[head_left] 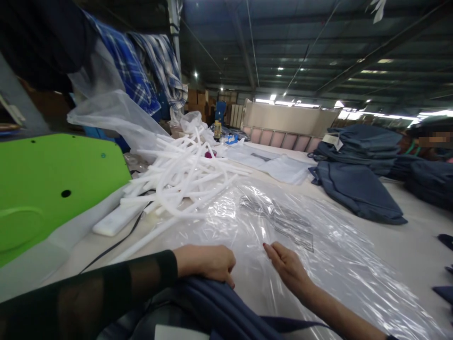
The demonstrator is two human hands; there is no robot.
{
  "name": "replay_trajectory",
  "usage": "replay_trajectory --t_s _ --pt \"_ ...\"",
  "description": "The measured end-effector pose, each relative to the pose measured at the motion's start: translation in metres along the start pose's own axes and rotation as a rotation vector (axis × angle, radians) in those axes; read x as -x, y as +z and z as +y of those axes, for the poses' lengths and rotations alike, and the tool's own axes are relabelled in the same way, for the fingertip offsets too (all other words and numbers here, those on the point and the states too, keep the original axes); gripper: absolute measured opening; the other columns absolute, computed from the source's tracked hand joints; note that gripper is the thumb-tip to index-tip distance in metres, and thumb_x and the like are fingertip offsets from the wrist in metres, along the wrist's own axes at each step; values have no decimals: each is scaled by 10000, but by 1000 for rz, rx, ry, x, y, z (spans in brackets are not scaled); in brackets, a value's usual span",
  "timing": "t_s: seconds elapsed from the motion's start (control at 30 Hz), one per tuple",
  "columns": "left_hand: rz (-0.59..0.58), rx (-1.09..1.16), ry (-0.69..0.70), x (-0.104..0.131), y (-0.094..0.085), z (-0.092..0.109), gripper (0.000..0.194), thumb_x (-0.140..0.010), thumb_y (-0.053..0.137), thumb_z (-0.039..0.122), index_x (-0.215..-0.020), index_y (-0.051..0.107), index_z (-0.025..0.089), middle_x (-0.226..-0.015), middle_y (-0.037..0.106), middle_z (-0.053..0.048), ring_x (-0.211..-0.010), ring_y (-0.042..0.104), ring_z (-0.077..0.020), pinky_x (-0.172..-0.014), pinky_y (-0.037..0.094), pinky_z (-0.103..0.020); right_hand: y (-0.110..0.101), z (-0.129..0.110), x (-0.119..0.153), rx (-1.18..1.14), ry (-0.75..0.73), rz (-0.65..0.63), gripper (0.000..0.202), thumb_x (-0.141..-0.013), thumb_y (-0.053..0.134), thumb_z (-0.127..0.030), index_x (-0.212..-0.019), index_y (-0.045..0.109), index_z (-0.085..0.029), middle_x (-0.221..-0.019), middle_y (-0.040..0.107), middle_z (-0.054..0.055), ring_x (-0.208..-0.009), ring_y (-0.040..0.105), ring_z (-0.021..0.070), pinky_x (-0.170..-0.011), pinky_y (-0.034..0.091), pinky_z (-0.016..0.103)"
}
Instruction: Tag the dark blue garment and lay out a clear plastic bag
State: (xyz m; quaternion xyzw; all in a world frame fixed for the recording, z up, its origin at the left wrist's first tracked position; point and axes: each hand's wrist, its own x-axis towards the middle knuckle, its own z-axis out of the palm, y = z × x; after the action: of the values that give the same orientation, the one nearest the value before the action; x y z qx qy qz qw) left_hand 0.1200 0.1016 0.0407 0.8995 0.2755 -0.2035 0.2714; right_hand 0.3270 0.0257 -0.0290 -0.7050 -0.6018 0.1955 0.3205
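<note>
At the left edge of the pale worktable (406,236) sits a bright green moulded machine cover (46,189), and just right of it a loose heap of white plastic strips (184,174) spills toward the table's middle, with a thin black cable (116,243) trailing under it. The left hand (207,262) rests knuckles-up at the near edge, fingers curled down onto a folded navy-blue fabric garment (215,307) bunched against the person's body; whether it truly grips the cloth or only presses it cannot be told. Just beside it, a little apart, the right hand (288,267) lies flat and open on a clear crinkled plastic bag (283,226), fingertips pointing toward the left hand. The bag's long axis runs away from the near edge toward the far right, directly ahead of both hands; the right hand is on it, the left just short of it. Beyond, toward the far right corner, stacks of dark blue folded garments (357,160) stand well apart, leaving bare surface to the right of the bag.
</note>
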Motion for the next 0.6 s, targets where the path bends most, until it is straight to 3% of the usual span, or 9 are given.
replay_trajectory --t_s 0.1,0.17,0.23,0.33,0.4,0.47,0.53,0.6 --pt "260 -269 137 4 2 2 136 -822 642 295 -891 660 179 -872 639 -74 -801 622 -236 -684 488 -316 3 -2 1 -15 -9 -2 612 -783 242 -803 -559 329 -241 -527 403 -12 -536 402 155 -556 336 294" --pt "371 -399 277 4 2 3 158 -816 662 283 -957 672 213 -1024 625 -113 -928 620 -282 -780 500 -386 3 -3 1 -16 -14 -3 618 -780 237 -808 -555 335 -241 -525 420 -8 -537 410 157 -559 341 296" --pt "393 -446 364 1 2 2 288 -783 709 306 -1063 662 259 -1255 541 -160 -1122 547 -360 -895 457 -508 2 -3 0 -9 -11 -8 613 -778 238 -804 -558 343 -242 -529 438 -3 -540 421 161 -564 343 300" --pt "297 -360 318 -7 8 -4 574 -796 697 368 -1312 505 205 -1465 343 -220 -1339 327 -415 -1018 324 -624 -1 -3 -1 10 0 -27 587 -790 229 -775 -572 355 -244 -543 467 3 -554 448 169 -577 352 306" --pt "263 -279 243 -12 12 -7 712 -816 672 383 -1395 374 96 -1467 330 -253 -1366 289 -394 -1062 298 -592 -4 -5 0 25 2 -57 571 -809 213 -741 -584 373 -241 -563 489 10 -576 479 174 -591 365 306" --pt "347 -227 190 -16 16 -10 730 -819 671 338 -1395 338 37 -1431 383 -262 -1339 351 -365 -1079 320 -519 -7 -9 2 40 1 -103 544 -813 258 -717 -654 455 -235 -561 501 3 -587 512 183 -607 380 307" --pt "475 -202 177 -18 18 -10 630 -821 661 268 -1342 400 31 -1375 453 -254 -1282 436 -338 -1059 367 -451 -9 -15 6 98 -22 -148 523 -776 401 -704 -867 560 -214 -589 532 -4 -606 548 201 -635 405 320" --pt "551 -194 206 -20 19 -10 484 -832 634 224 -1259 479 56 -1272 549 -216 -1198 515 -305 -1014 416 -413 -8 -19 10 273 -82 -191 629 -737 552 -620 -1155 528 -151 -730 607 34 -699 597 228 -708 448 343"
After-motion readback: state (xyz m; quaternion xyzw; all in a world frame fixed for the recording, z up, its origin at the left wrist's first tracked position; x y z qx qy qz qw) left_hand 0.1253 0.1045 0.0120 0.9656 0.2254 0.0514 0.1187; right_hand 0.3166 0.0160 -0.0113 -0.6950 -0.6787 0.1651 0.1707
